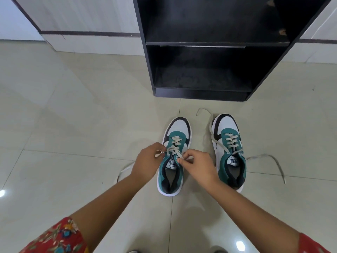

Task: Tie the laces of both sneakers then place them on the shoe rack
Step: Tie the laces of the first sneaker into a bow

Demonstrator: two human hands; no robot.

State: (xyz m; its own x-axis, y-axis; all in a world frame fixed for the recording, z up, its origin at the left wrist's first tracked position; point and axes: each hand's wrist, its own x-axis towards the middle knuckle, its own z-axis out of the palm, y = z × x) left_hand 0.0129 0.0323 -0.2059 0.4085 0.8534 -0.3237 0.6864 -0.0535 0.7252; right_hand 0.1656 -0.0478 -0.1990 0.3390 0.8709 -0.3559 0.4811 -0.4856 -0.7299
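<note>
Tying the first sneaker's laces on the floor

Left hand [145, 160] and right hand [197, 164] each pinch one lace end over the left sneaker [172, 161]; better pull both evenly before crossing. The right sneaker [229, 154] lies beside it, laces loose. The shoe rack [209, 52] shelves look empty.
</note>
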